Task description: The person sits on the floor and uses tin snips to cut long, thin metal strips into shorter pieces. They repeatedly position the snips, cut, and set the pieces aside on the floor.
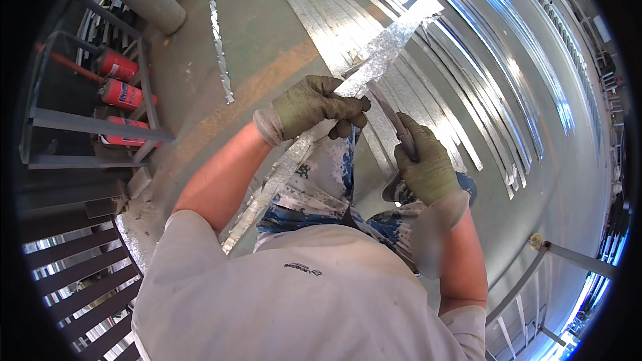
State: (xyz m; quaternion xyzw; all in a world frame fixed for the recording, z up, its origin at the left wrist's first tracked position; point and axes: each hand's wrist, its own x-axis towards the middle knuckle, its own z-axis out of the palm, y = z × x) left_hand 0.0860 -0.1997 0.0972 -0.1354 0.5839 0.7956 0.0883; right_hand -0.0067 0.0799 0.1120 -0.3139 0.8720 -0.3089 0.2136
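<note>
A long shiny galvanised metal strip (384,47) runs on a slant across my body, from the upper right down past my left side. My left hand (313,107), in a dirty olive work glove, is closed around it near the middle. In my right hand (426,164), gloved alike, is the handle of a dark metal hand tool that looks like tin snips (384,105). Its head meets the strip just beyond my left fingers; the jaws are mostly hidden there. The strip's lower part, by my left forearm, looks notched along its edge.
Many flat metal strips (314,23) lie side by side on the floor ahead and to the right. A narrow jagged strip (217,40) lies farther left. Red fire extinguishers (122,93) stand in a metal frame (87,124) at left. A metal rail (578,261) is at lower right.
</note>
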